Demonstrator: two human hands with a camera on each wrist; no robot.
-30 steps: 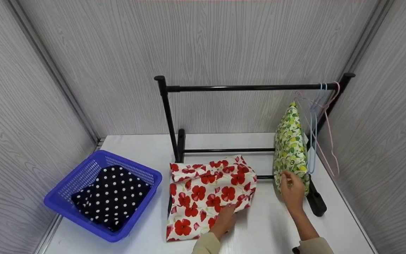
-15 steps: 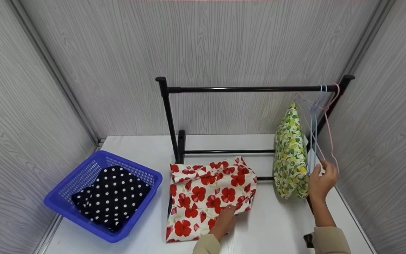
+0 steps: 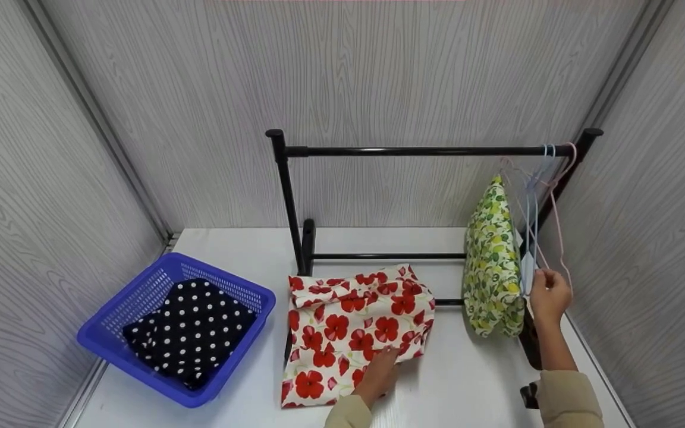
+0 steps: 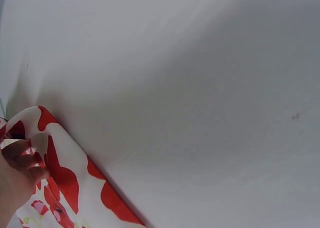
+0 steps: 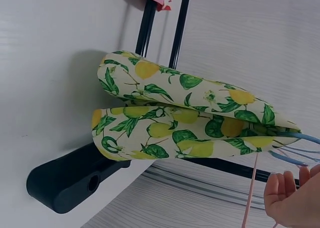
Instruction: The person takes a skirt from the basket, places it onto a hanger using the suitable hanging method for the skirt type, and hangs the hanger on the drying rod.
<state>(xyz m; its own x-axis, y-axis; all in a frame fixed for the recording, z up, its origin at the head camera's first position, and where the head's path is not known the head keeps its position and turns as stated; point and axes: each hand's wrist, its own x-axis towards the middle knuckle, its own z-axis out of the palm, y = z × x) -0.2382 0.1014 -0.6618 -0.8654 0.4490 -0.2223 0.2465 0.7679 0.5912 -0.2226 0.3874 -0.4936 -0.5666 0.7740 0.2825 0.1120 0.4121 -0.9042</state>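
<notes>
In the head view, my left hand (image 3: 380, 373) holds the lower right edge of a white cloth with red flowers (image 3: 336, 327), spread in front of the rack. The left wrist view shows its fingers (image 4: 25, 160) curled in a fold of that cloth. My right hand (image 3: 549, 295) pinches the lower end of a blue clothes hanger (image 3: 536, 208) at the rack's right end. Just left of it hangs a lemon-print cloth (image 3: 494, 261), over a hanger. In the right wrist view, the right fingers (image 5: 285, 183) curl beside the blue hanger's end (image 5: 287, 158).
A black garment rack (image 3: 402, 151) stands at the back of the white table (image 3: 241, 249). Pink hangers (image 3: 558, 220) hang at its right end. On the left sits a blue basket (image 3: 96, 333) with a black polka-dot cloth (image 3: 197, 327) inside. Grey panels enclose three sides.
My right hand has moved right, from the bottom of the lemon-print cloth to the blue hangers. My left hand and the flowered cloth stay in place.
</notes>
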